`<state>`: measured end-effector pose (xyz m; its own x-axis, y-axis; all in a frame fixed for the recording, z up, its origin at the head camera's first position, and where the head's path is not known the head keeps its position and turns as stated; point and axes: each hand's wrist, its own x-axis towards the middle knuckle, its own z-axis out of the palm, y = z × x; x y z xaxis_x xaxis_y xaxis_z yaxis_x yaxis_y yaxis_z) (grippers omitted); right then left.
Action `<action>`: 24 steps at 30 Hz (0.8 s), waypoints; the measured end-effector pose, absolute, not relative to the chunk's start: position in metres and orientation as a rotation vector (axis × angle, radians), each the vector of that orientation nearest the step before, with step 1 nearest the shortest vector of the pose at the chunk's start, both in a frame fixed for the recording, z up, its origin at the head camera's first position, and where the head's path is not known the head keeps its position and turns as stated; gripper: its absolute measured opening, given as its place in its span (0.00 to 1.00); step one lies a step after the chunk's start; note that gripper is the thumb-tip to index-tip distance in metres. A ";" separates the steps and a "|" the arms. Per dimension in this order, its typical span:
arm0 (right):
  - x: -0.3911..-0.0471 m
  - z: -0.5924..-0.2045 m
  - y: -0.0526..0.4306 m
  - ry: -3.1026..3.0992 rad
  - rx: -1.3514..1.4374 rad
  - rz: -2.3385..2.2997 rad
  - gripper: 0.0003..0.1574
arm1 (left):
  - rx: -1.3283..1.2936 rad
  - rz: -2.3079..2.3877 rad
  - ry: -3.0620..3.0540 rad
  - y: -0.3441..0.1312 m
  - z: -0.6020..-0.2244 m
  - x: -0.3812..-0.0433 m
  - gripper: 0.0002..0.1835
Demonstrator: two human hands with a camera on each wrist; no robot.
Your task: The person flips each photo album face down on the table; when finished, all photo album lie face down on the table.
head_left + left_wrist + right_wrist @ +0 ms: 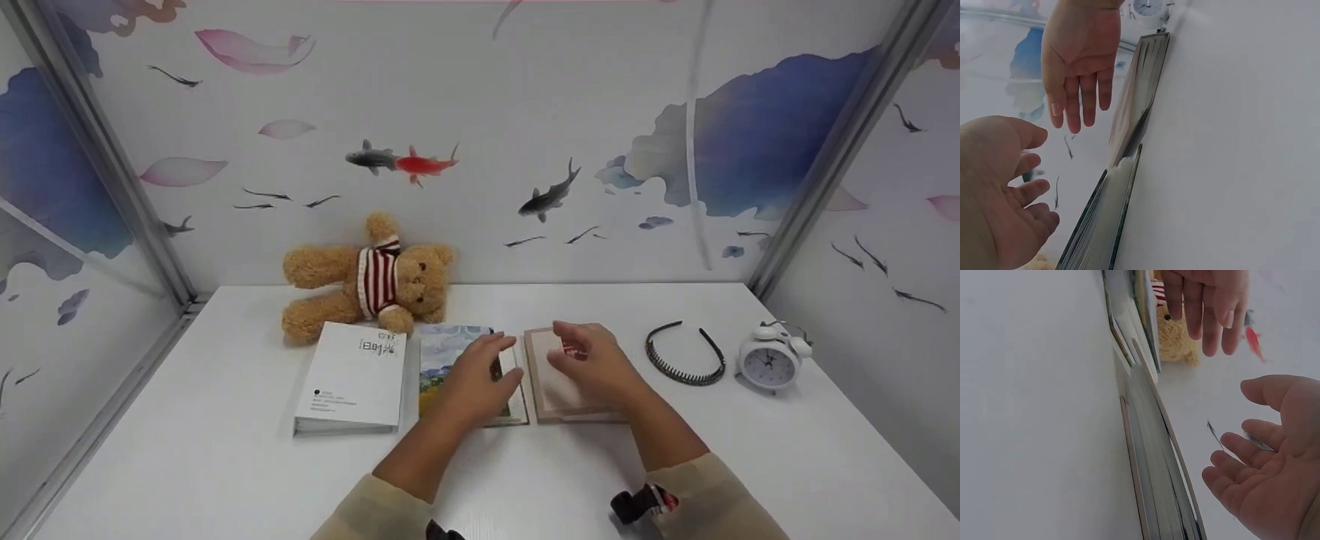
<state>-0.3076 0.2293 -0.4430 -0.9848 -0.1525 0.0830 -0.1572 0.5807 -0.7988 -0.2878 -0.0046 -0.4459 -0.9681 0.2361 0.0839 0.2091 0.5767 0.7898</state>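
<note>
Place: small indoor booth (637, 45), wider premises not determinable. White back panel (480, 90) and matching side panels (885, 240) enclose it, printed with watercolour fish (424, 164), pink petals (184, 172) and blue washes (750, 135). Grey metal posts (105, 150) frame the rear corners. White, smooth counter (187, 450) bears domestic articles: tan plush bear (321, 266), white twin-bell alarm clock (769, 367), dark toothed headband (686, 376), beige-pink hardcover book (544, 390).

We spot a white book (352, 379), now a painted book (436, 367) in blue, green and yellow, then a pinkish-beige book (551, 394), and there, a tan bear (375, 283) in maroon-and-white stripes!
</note>
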 end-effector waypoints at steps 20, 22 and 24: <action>-0.322 -0.450 0.166 -2.727 0.208 1.647 0.36 | -0.029 1.617 2.675 -0.096 -0.456 -0.300 0.34; -0.321 -0.455 0.165 -2.720 0.215 1.694 0.35 | -0.052 1.627 2.647 -0.097 -0.458 -0.300 0.35; -0.320 -0.460 0.164 -2.715 0.211 1.739 0.34 | -0.071 1.631 2.634 -0.098 -0.460 -0.300 0.36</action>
<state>-0.3204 0.1635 -0.4598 -0.9875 -0.1576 -0.0048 -0.0616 0.4134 -0.9085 -0.3003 -0.0983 -0.4596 -0.9980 -0.0164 -0.0608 -0.0618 0.4451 0.8933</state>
